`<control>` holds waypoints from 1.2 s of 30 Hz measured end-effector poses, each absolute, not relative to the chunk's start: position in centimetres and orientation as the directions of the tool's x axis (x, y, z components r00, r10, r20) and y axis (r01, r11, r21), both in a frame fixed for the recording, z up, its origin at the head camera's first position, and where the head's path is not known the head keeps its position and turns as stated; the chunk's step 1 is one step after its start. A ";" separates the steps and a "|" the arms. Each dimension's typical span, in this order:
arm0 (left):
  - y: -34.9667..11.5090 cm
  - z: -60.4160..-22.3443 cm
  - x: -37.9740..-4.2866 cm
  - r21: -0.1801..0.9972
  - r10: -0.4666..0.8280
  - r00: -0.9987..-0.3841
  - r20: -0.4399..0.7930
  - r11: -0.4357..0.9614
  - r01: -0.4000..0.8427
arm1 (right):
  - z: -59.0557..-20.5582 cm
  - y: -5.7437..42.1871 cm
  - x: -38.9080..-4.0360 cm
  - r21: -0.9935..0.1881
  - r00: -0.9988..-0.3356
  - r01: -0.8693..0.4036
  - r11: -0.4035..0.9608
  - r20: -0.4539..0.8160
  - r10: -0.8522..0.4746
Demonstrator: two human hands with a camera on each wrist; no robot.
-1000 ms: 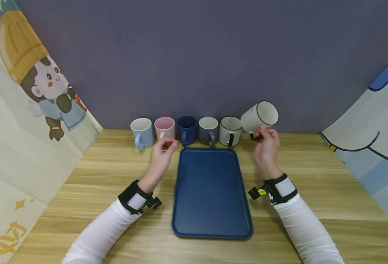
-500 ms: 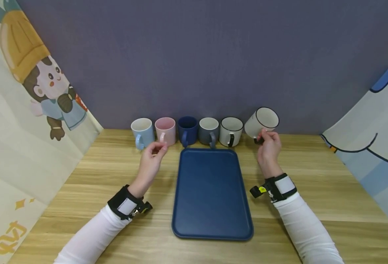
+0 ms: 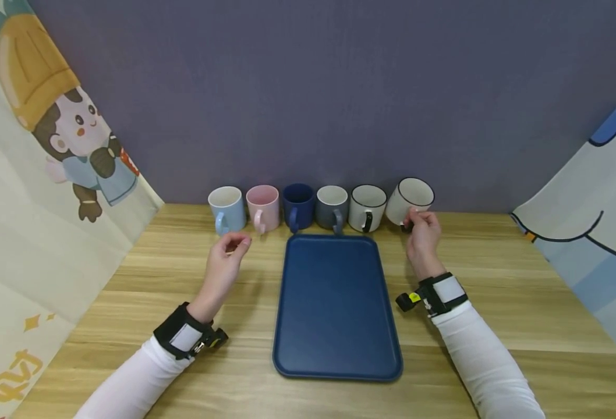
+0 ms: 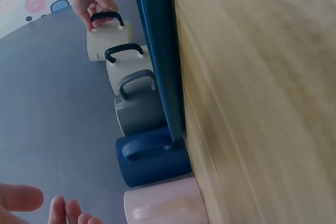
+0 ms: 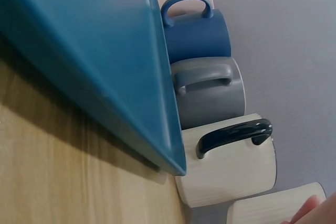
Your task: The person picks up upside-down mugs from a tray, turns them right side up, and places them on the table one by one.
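Note:
My right hand (image 3: 424, 237) pinches the black handle of a white mug (image 3: 405, 203) with a black rim, at the right end of a row of mugs. The mug leans a little to the right, its base low at the table. Part of its handle is hidden behind my fingers. My left hand (image 3: 224, 259) hovers left of the tray with nothing in it, in front of the light blue mug (image 3: 228, 209) and the pink mug (image 3: 264, 208). In the left wrist view its thumb (image 4: 21, 196) and fingertips are apart.
A dark blue tray (image 3: 336, 308) lies lengthwise in the middle of the wooden table (image 3: 502, 279). Behind it stand a navy mug (image 3: 298, 206), a grey mug (image 3: 331, 208) and another black-rimmed white mug (image 3: 367, 208). A grey-purple panel (image 3: 308, 93) rises at the back.
My right hand has lowered the white mug toward the table and brought it more upright at the row's end. My left hand has drawn back toward the left and nearer to me.

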State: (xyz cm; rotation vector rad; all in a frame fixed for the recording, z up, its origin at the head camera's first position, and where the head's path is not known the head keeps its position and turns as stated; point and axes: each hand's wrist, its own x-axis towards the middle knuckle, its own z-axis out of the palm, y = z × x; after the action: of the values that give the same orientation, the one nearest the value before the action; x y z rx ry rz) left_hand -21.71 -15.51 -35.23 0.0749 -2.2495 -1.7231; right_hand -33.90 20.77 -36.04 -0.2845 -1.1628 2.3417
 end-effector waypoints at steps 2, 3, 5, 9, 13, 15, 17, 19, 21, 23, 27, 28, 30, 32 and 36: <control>-15.7 -35.3 -21.6 0.951 -0.227 -0.953 0.200 0.278 0.133 | -36.3 20.8 -34.0 -0.799 -0.851 -0.337 -0.498 0.032 0.524; -15.8 -35.3 -21.6 0.952 -0.228 -0.954 0.197 0.277 0.130 | -36.4 20.8 -34.1 -0.803 -0.852 -0.335 -0.493 0.035 0.522; -16.0 -35.3 -21.6 0.952 -0.232 -0.953 0.197 0.276 0.130 | -36.6 20.8 -34.1 -0.811 -0.855 -0.324 -0.487 0.031 0.518; -16.3 -35.3 -21.5 0.951 -0.242 -0.949 0.203 0.279 0.132 | -36.8 20.7 -34.1 -0.835 -0.869 -0.281 -0.474 0.012 0.495; -16.5 -35.4 -21.5 0.952 -0.256 -0.947 0.196 0.283 0.120 | -36.6 20.7 -33.9 -0.853 -0.882 -0.237 -0.465 -0.011 0.471; -16.6 -35.4 -21.4 0.952 -0.261 -0.946 0.192 0.284 0.115 | -36.5 20.7 -33.9 -0.856 -0.885 -0.226 -0.464 -0.019 0.465; -16.6 -35.4 -21.4 0.953 -0.266 -0.945 0.188 0.283 0.110 | -36.5 20.7 -33.9 -0.861 -0.885 -0.217 -0.459 -0.025 0.465; -16.7 -35.5 -21.4 0.952 -0.270 -0.944 0.187 0.287 0.106 | -36.6 20.8 -34.0 -0.869 -0.885 -0.208 -0.449 -0.028 0.464; -16.8 -35.5 -21.3 0.951 -0.274 -0.944 0.184 0.291 0.101 | -36.8 20.8 -34.1 -0.874 -0.883 -0.196 -0.445 -0.040 0.468; -16.9 -35.6 -21.3 0.951 -0.279 -0.943 0.183 0.294 0.097 | -37.2 20.9 -34.3 -0.882 -0.881 -0.186 -0.433 -0.045 0.471; -17.1 -35.8 -21.3 0.948 -0.278 -0.942 0.189 0.301 0.101 | -38.0 21.1 -34.8 -0.891 -0.874 -0.180 -0.418 -0.050 0.483; -17.1 -35.8 -21.3 0.949 -0.278 -0.942 0.190 0.300 0.103 | -38.1 21.1 -34.9 -0.896 -0.873 -0.178 -0.407 -0.047 0.485; -17.1 -35.8 -21.3 0.948 -0.277 -0.942 0.191 0.299 0.105 | -38.3 21.1 -35.0 -0.902 -0.871 -0.175 -0.395 -0.046 0.489; -17.1 -35.7 -21.2 0.950 -0.278 -0.942 0.189 0.295 0.104 | -38.3 21.0 -35.1 -0.909 -0.871 -0.172 -0.381 -0.041 0.489; -17.0 -35.7 -21.1 0.953 -0.280 -0.942 0.183 0.284 0.101 | -38.3 20.9 -34.9 -0.918 -0.879 -0.166 -0.360 -0.028 0.476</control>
State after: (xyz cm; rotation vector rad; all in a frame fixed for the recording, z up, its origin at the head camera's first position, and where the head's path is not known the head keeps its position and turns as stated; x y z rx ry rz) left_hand -21.14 -17.04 -35.70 0.1625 -2.2439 -1.7014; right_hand -34.94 20.94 -38.27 -0.4101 -1.4831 2.2713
